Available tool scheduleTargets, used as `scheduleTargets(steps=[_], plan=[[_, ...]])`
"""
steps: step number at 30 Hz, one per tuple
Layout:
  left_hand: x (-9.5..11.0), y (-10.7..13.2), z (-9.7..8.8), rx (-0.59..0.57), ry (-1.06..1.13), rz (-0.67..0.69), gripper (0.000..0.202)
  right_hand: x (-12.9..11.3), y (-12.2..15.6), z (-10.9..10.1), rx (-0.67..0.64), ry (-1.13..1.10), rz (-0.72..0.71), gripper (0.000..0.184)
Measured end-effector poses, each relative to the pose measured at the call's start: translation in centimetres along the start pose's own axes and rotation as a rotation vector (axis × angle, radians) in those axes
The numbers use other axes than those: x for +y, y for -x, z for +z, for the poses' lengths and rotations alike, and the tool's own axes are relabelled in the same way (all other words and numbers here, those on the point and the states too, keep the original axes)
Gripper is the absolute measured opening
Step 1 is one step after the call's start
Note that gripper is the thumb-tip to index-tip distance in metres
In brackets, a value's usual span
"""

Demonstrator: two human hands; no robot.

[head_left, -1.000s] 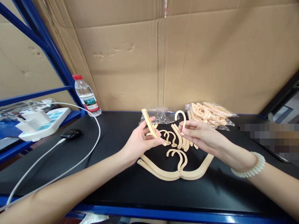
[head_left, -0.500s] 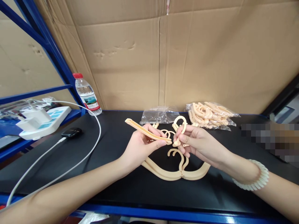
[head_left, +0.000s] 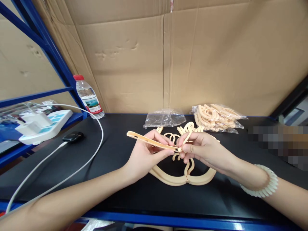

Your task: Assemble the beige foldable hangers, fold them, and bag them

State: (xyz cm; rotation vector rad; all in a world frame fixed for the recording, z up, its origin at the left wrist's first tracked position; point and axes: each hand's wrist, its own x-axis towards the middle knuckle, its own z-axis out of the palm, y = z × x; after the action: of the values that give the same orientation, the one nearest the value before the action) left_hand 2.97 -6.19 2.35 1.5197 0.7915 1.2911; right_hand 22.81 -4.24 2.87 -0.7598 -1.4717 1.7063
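My left hand (head_left: 150,152) is closed around a beige plastic hanger arm (head_left: 141,137), whose free end points up and left. My right hand (head_left: 198,146) pinches a beige hanger hook (head_left: 188,136) near its base. The hook's base meets the inner end of the arm between my fingertips; whether the two are locked together cannot be made out. Below my hands, beige hangers (head_left: 178,180) with their hooks lie on the black table (head_left: 115,195). More loose hooks and arms (head_left: 169,137) lie behind my hands, partly hidden by them.
A clear plastic bag (head_left: 165,118) and bagged beige hanger parts (head_left: 214,117) lie along the cardboard wall (head_left: 125,64). At the left stand a water bottle (head_left: 89,98), a white power strip (head_left: 48,128) and a black device (head_left: 72,137) with a white cable (head_left: 102,134).
The hook in my right hand has turned and come against the end of the hanger arm. My left hand has tilted the arm flatter, and the gap between my hands has closed.
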Motion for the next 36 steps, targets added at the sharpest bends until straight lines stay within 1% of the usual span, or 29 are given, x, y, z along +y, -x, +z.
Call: scheduleTargets(steps=[6, 13, 19, 27, 31, 36], plan=[[0.0, 0.2, 0.2, 0.012, -0.05, 0.061, 0.023, 0.1, 0.0, -0.1, -0.046, -0.008, 0.03, 0.02], [-0.2, 0.3, 0.3, 0.032, -0.109, 0.093, 0.025, 0.4, -0.1, 0.3, 0.007, -0.027, 0.009, 0.022], [-0.2, 0.2, 0.3, 0.034, -0.087, 0.078, 0.024, 0.5, 0.1, 1.1, 0.062, -0.043, -0.083, 0.021], [0.4, 0.6, 0.7, 0.068, -0.071, 0.044, 0.028, 0.6, 0.4, 2.0, 0.12, 0.007, -0.191, 0.022], [0.4, 0.6, 0.8, 0.066, -0.04, 0.029, 0.028, 0.9, 0.5, 2.3, 0.155, -0.001, -0.223, 0.022], [0.6, 0.5, 0.9, 0.058, -0.013, 0.0, 0.029, 1.2, 0.5, 2.5, 0.168, -0.094, -0.216, 0.019]])
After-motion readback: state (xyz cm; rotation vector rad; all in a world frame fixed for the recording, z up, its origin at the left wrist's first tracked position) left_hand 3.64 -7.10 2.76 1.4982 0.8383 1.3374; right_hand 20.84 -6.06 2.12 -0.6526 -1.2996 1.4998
